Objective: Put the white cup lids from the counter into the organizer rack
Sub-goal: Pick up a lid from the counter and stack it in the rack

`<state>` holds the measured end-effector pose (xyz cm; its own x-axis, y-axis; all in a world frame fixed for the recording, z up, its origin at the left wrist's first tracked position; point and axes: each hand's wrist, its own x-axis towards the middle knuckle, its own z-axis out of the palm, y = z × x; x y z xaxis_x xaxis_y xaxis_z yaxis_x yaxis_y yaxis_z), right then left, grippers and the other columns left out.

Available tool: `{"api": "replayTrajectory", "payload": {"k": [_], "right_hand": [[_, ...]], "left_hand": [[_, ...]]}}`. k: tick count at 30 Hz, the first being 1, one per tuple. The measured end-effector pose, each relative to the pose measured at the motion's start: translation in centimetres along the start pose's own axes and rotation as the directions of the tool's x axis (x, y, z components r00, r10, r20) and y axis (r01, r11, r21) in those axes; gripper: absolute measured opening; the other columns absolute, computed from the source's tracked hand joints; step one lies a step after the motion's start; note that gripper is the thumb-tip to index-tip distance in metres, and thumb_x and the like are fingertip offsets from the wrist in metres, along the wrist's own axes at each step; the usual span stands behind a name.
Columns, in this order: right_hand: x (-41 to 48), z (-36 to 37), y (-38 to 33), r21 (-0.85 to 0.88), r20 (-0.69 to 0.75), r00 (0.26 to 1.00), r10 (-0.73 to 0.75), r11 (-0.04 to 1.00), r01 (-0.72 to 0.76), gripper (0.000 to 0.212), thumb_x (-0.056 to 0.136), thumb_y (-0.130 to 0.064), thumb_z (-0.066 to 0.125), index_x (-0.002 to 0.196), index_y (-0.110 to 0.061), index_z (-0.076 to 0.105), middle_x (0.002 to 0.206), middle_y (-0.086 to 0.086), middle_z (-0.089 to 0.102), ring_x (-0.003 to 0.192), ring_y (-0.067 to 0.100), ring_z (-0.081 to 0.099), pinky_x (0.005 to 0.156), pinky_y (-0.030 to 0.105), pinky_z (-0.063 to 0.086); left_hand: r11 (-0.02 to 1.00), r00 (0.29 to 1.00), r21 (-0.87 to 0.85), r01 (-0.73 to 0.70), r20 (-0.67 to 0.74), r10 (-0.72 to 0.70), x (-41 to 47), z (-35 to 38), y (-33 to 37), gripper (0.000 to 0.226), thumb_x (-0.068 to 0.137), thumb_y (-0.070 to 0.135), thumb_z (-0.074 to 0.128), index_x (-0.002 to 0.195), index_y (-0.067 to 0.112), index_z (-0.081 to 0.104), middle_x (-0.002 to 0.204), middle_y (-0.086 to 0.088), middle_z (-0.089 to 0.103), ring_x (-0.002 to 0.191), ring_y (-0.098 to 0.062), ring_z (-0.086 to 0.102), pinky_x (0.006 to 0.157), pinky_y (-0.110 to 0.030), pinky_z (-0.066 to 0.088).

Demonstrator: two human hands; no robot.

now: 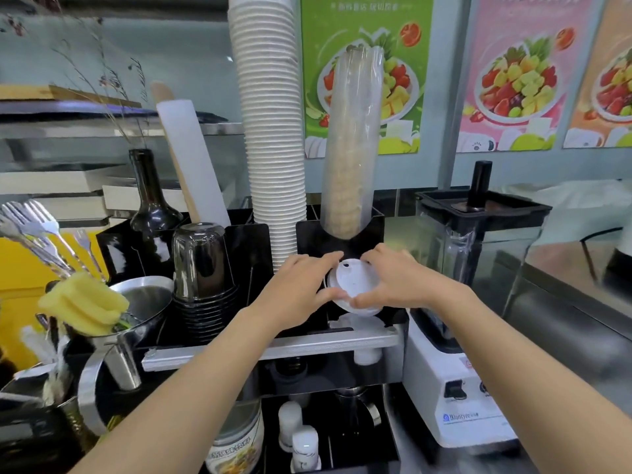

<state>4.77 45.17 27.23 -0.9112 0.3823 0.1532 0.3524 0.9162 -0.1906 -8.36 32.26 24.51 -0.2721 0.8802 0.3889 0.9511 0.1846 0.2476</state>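
- White cup lids (352, 285) sit as a small tilted stack in the front right compartment of the black organizer rack (342, 239), held between both hands.
- The top lid faces the camera, with a small dark sip hole near its upper edge.
- The left hand (301, 285) grips the stack from its left side, fingers curled over the upper rim and thumb pressing the lower edge.
- The right hand (393, 278) grips the stack from its right side, fingers arched over the top and thumb on the lower face.
- Whether the bottom of the stack touches the rack floor cannot be told; the hands and rack wall hide it.
- Just behind the lids, a sleeve of clear plastic cups (354, 142) stands upright in the rack's rear right slot.
- A tall stack of white paper cups (270, 124) rises in the slot to its left.
- A stack of upturned black cups (201, 278) fills the rack's front left area, with a dark bottle (148, 196) behind it.
- A blender (478, 254) with a white base stands just beside the rack's right edge.
- Near the left edge of the bench, a steel cup (140, 313) holds a yellow sponge (85, 302), with forks (37, 227) standing beside it.
- Fruit posters (366, 73) hang on the wall behind.
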Motion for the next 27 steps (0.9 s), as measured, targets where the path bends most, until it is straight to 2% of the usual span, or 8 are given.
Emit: {"api": "replayTrajectory", "payload": {"k": [5,8,11,16,19,23,27], "right_hand": [[0.7,0.4,-0.1,-0.160,0.179,0.983,0.031,0.987,-0.002,0.063,0.072,-0.058,0.061,0.110,-0.010,0.048,0.104,0.002,0.045,0.090,0.022,0.039,0.085,0.034,0.027],[1.2,0.8,-0.5,-0.200,0.265,0.962,0.063,0.980,-0.009,0.059,0.072,-0.058,0.062,0.105,-0.010,0.051,0.091,0.000,0.052,0.085,0.020,0.046,0.099,0.042,0.022],[1.4,1.3,-0.5,-0.213,0.316,0.945,0.080,0.977,-0.012,0.056,0.077,-0.053,0.058,0.117,-0.017,0.045,0.076,-0.006,0.054,0.087,0.021,0.050,0.106,0.051,0.010],[1.6,2.0,-0.7,-0.316,0.352,0.931,0.101,0.949,0.016,0.047,0.084,-0.052,0.049,0.119,-0.022,0.050,0.075,-0.008,0.057,0.094,0.021,0.053,0.105,0.053,0.006],[1.8,2.4,-0.7,-0.388,0.361,0.927,0.102,0.920,0.049,0.042,0.086,-0.048,0.046,0.121,-0.024,0.051,0.093,-0.001,0.068,0.099,0.023,0.057,0.104,0.054,0.005],[2.1,2.4,-0.8,-0.417,0.396,0.910,0.125,0.907,0.057,0.040,0.088,-0.039,0.046,0.127,-0.030,0.049,0.103,-0.002,0.067,0.106,0.024,0.054,0.105,0.058,-0.003],[1.9,2.4,-0.8,-0.419,0.375,0.917,0.134,0.907,0.039,0.047,0.087,-0.031,0.046,0.133,-0.038,0.040,0.091,-0.007,0.060,0.102,0.021,0.052,0.105,0.057,-0.003]], "left_hand": [[0.996,0.995,0.074,-0.053,0.087,0.046,0.5,0.8,0.0,0.059,0.086,0.049,0.049,0.136,0.023,0.033,0.129,0.004,0.057,0.129,-0.014,0.037,0.113,-0.029,0.009],[0.990,0.987,0.124,-0.070,0.154,0.050,1.0,1.0,0.0,0.046,0.092,0.042,0.043,0.134,0.024,0.037,0.124,0.008,0.061,0.130,-0.009,0.033,0.113,-0.031,0.007],[0.974,0.968,0.189,-0.124,0.239,0.076,1.1,1.0,0.1,0.034,0.093,0.037,0.039,0.122,0.026,0.051,0.122,0.009,0.061,0.130,-0.010,0.030,0.112,-0.034,0.007],[0.951,0.935,0.262,-0.164,0.349,0.065,0.9,1.3,0.6,0.033,0.089,0.037,0.038,0.110,0.028,0.062,0.120,0.007,0.059,0.128,-0.016,0.027,0.111,-0.036,0.004],[0.945,0.927,0.285,-0.157,0.372,0.042,0.9,1.3,0.9,0.035,0.089,0.033,0.037,0.114,0.028,0.061,0.122,0.008,0.057,0.125,-0.018,0.028,0.112,-0.038,0.002],[0.884,0.866,0.422,-0.202,0.499,-0.041,1.6,0.8,1.7,0.037,0.088,0.024,0.031,0.107,0.026,0.063,0.115,0.003,0.061,0.122,-0.019,0.032,0.114,-0.047,-0.005],[0.852,0.831,0.480,-0.210,0.547,-0.103,2.1,0.6,2.7,0.037,0.088,0.023,0.031,0.112,0.023,0.060,0.116,-0.001,0.061,0.123,-0.019,0.033,0.115,-0.047,-0.003]]}}
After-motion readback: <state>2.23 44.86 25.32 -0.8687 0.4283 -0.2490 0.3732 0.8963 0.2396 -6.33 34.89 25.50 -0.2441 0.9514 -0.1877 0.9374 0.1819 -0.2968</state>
